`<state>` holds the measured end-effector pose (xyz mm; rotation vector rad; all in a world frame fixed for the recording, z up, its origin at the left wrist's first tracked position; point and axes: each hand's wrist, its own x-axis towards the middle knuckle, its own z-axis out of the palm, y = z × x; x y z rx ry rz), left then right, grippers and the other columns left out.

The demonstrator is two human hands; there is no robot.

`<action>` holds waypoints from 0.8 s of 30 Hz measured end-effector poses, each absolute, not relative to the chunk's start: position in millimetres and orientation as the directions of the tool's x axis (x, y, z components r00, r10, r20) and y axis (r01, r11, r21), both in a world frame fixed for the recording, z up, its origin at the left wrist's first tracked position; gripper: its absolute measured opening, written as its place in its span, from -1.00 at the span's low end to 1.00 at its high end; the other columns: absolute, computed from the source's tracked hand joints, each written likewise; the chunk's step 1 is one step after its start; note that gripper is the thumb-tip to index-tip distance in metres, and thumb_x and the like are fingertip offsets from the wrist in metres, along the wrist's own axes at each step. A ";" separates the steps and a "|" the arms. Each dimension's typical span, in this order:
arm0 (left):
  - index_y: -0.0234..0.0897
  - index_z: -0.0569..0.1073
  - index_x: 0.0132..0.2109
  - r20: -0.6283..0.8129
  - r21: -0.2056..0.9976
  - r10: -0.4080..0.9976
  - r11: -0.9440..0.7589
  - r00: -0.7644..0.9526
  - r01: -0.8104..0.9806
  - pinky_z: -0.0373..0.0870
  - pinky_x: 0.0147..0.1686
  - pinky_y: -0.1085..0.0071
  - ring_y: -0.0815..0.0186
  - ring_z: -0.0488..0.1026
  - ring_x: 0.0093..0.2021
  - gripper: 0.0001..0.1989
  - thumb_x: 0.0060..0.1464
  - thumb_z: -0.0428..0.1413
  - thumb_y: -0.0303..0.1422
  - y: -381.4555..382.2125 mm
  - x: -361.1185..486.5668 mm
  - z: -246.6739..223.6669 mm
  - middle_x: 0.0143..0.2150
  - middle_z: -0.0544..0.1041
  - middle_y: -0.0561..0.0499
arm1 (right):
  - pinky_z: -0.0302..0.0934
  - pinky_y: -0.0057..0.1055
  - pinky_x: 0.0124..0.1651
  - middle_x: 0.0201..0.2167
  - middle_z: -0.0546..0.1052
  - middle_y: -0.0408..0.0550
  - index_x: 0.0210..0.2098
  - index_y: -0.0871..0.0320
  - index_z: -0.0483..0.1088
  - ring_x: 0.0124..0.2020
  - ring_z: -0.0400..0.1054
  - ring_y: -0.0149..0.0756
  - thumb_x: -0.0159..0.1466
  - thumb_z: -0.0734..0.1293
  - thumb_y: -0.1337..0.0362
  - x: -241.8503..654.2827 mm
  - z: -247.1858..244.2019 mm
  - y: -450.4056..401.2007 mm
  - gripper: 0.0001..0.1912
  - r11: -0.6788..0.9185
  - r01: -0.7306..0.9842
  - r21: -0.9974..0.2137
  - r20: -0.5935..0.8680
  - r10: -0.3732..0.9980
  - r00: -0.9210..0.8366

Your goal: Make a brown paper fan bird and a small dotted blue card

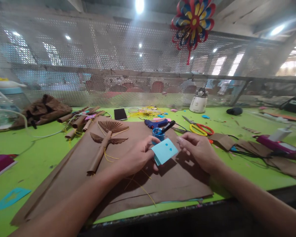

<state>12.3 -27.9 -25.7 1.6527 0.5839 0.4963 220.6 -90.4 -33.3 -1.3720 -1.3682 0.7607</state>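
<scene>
My left hand (143, 153) grips a folded piece of light-blue paper (165, 149) by its left edge, with the thumb on the near face. Small darker blue marks show on that face. My right hand (199, 148) is just off the paper's right edge, thumb and forefinger pinched together; what they hold, if anything, is too small to name. Behind the paper stands a blue cup (158, 132) with a black marker (168, 126) in it. To the left, a brown paper figure (102, 149) with a tube body and pleated fans lies on brown paper (71, 177).
A blue glue gun (156, 123), scissors with yellow handles (196, 128) and a phone (120, 114) lie behind. A white bottle (198, 101) stands at the back. Paper tubes (79, 121) are piled at left; a purple device (281, 144) and cables lie at right.
</scene>
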 end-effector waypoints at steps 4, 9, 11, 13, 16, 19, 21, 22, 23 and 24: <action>-0.27 0.24 -0.12 -0.083 0.991 0.609 -0.036 0.789 0.132 0.33 -0.55 0.47 0.35 0.44 -0.55 -0.76 0.15 0.01 -0.22 -27.7 11.6 -22.9 -0.44 0.48 -0.01 | 0.33 -0.30 -0.15 -0.12 0.46 -0.02 -0.05 0.04 0.33 -0.15 0.39 -0.25 0.16 0.34 0.27 222.5 -33.0 -90.9 -0.65 0.340 0.221 -0.914 0.331 0.940 -0.079; -0.27 0.29 -0.21 -0.072 0.995 0.669 -0.002 0.739 0.099 0.37 -0.55 0.45 0.36 0.42 -0.54 -0.81 0.11 0.02 -0.23 -34.0 13.0 -17.8 -0.46 0.44 0.02 | 0.26 -0.15 0.02 0.12 0.32 0.03 0.18 -0.06 0.13 0.05 0.29 -0.14 0.08 0.38 0.41 219.6 -43.1 -92.1 -0.29 0.459 0.312 -0.832 0.389 0.883 -0.262; -0.28 0.30 -0.23 -0.067 0.997 0.686 0.013 0.725 0.079 0.37 -0.54 0.46 0.37 0.41 -0.53 -0.82 0.11 0.01 -0.25 -36.3 13.2 -16.9 -0.46 0.43 0.02 | 0.26 -0.15 0.03 0.10 0.34 0.04 0.21 -0.07 0.11 0.04 0.30 -0.13 0.09 0.39 0.40 217.9 -45.6 -93.5 -0.26 0.449 0.316 -0.836 0.375 0.887 -0.270; -0.28 0.31 -0.24 -0.051 0.998 0.694 0.005 0.718 0.065 0.36 -0.54 0.46 0.37 0.41 -0.53 -0.81 0.11 0.01 -0.23 -36.1 12.8 -17.8 -0.46 0.44 0.02 | 0.27 -0.15 0.01 0.07 0.36 0.06 0.22 -0.06 0.09 0.01 0.32 -0.14 0.11 0.40 0.36 216.9 -45.5 -94.6 -0.27 0.424 0.262 -0.867 0.340 0.887 -0.311; -0.29 0.34 -0.26 -0.032 0.999 0.709 -0.007 0.705 0.052 0.34 -0.56 0.49 0.39 0.39 -0.56 -0.76 0.05 0.10 -0.19 -31.4 12.0 -21.1 -0.47 0.44 0.04 | 0.30 -0.17 -0.04 0.02 0.39 0.06 0.21 -0.02 0.11 -0.05 0.36 -0.16 0.14 0.40 0.30 217.0 -43.6 -94.8 -0.31 0.383 0.164 -0.909 0.314 0.888 -0.336; -0.30 0.38 -0.27 -0.051 0.999 0.716 0.025 0.696 0.048 0.31 -0.55 0.50 0.43 0.35 -0.58 -0.72 -0.01 0.16 -0.18 -25.7 11.6 -23.4 -0.50 0.43 0.06 | 0.29 -0.16 -0.01 0.00 0.41 0.05 0.19 -0.01 0.16 -0.03 0.36 -0.15 0.13 0.41 0.29 217.8 -43.3 -94.3 -0.34 0.371 0.148 -0.917 0.314 0.898 -0.308; -0.31 0.42 -0.26 -0.060 0.998 0.727 0.050 0.684 0.034 0.30 -0.54 0.51 0.43 0.34 -0.57 -0.71 -0.03 0.18 -0.18 -23.6 11.3 -23.7 -0.51 0.43 0.06 | 0.25 -0.14 0.05 0.07 0.38 0.04 0.17 -0.02 0.20 0.01 0.34 -0.14 0.11 0.43 0.29 217.7 -44.1 -94.4 -0.34 0.362 0.173 -0.916 0.298 0.902 -0.312; -0.31 0.43 -0.24 -0.063 0.998 0.736 0.064 0.674 0.022 0.29 -0.54 0.51 0.43 0.33 -0.57 -0.71 -0.05 0.20 -0.19 -23.4 11.1 -23.5 -0.50 0.44 0.06 | 0.24 -0.13 0.07 0.11 0.35 0.03 0.17 -0.03 0.20 0.03 0.32 -0.14 0.09 0.44 0.29 217.4 -44.6 -94.5 -0.33 0.354 0.180 -0.918 0.286 0.903 -0.320; -0.30 0.44 -0.23 -0.063 0.997 0.743 0.078 0.666 0.007 0.28 -0.54 0.52 0.43 0.33 -0.57 -0.70 -0.06 0.21 -0.20 -23.8 11.1 -23.1 -0.50 0.44 0.06 | 0.24 -0.13 0.07 0.14 0.33 0.03 0.17 -0.04 0.21 0.05 0.32 -0.13 0.07 0.45 0.29 216.8 -45.1 -94.5 -0.31 0.346 0.181 -0.921 0.277 0.905 -0.323; -0.30 0.45 -0.23 -0.063 0.996 0.746 0.090 0.663 -0.007 0.27 -0.54 0.52 0.43 0.33 -0.56 -0.70 -0.08 0.22 -0.20 -24.7 11.2 -22.6 -0.49 0.45 0.06 | 0.25 -0.14 0.07 0.15 0.32 0.02 0.16 -0.04 0.22 0.05 0.32 -0.13 0.06 0.46 0.29 216.1 -45.8 -94.3 -0.30 0.342 0.180 -0.922 0.276 0.909 -0.313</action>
